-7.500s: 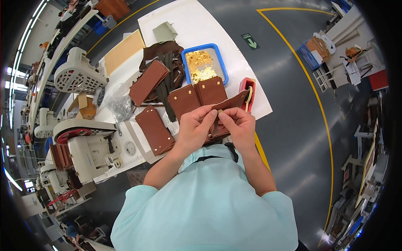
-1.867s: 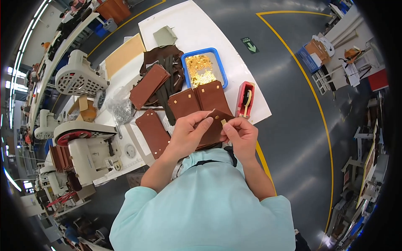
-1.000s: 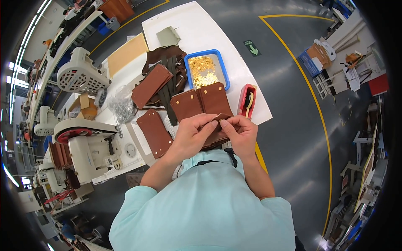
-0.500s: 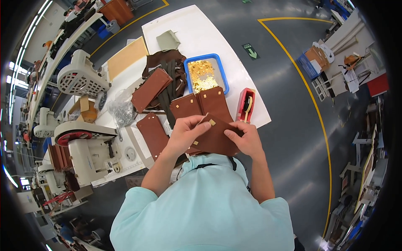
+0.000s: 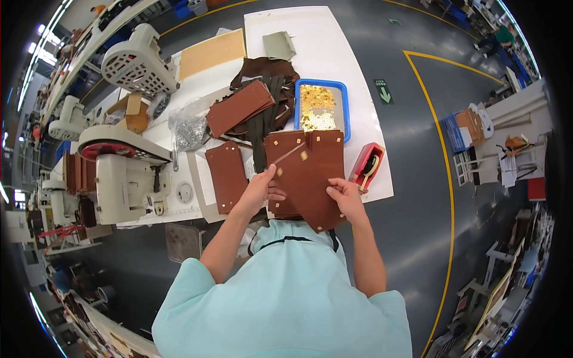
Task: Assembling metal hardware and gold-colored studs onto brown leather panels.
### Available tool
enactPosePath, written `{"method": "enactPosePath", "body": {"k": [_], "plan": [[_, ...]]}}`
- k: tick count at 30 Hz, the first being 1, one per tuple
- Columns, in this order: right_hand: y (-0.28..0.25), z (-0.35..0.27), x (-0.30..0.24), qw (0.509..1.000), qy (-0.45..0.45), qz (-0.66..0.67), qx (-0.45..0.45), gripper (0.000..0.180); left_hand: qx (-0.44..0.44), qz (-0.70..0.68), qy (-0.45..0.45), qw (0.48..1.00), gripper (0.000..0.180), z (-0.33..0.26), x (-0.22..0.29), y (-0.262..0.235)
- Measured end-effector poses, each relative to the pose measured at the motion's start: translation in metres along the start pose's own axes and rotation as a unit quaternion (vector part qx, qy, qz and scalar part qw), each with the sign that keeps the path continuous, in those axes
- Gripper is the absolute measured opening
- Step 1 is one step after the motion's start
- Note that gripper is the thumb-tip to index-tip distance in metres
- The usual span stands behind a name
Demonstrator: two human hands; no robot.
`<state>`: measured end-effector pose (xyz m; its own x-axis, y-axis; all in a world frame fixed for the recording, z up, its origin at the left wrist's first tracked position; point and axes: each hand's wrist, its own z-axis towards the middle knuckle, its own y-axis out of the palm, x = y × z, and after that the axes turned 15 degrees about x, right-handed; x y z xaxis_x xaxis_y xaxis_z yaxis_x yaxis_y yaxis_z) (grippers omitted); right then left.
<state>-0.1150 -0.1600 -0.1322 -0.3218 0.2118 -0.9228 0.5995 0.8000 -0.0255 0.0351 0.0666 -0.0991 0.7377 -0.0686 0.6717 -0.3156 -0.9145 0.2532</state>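
Note:
A brown leather panel (image 5: pixel 311 190) with small gold metal pieces near its corners lies tilted over stacked brown panels (image 5: pixel 329 156) at the table's near edge. My right hand (image 5: pixel 348 201) grips its right edge, thumb on top. My left hand (image 5: pixel 256 194) is at the panel's left edge, thumb and fingers apart, fingertips close to or touching it. The panel's upper left corner is smeared by motion. Just beyond the stacks, a blue-rimmed tray (image 5: pixel 346 113) holds many small gold pieces.
A red tape dispenser (image 5: pixel 367 167) stands to the right of the stacks. More brown panels (image 5: pixel 227 178) lie on the left, with a loose pile (image 5: pixel 242 107) behind. A clear plastic bag (image 5: pixel 190 128) and a sewing machine (image 5: pixel 122 182) are further left.
The panel has turned and come down over the stacks. My left hand has moved from its upper part to the left edge, its fingers spreading. The view has shifted, bringing the table rightward.

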Motion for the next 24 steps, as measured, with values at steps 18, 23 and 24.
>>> {"method": "enactPosePath", "body": {"k": [18,23,24], "plan": [[0.008,0.013,0.001,0.979,0.077,0.176,0.071,0.027,0.008,0.066,0.072,0.995,0.023,0.019,-0.021,0.029],[-0.002,0.017,0.007,0.975,0.087,0.186,0.088,0.027,-0.004,0.094,0.057,0.994,0.024,0.015,-0.022,0.04],[-0.004,0.018,0.009,0.974,0.083,0.19,0.092,0.027,-0.013,0.099,0.047,0.994,0.024,0.013,-0.024,0.041]]}}
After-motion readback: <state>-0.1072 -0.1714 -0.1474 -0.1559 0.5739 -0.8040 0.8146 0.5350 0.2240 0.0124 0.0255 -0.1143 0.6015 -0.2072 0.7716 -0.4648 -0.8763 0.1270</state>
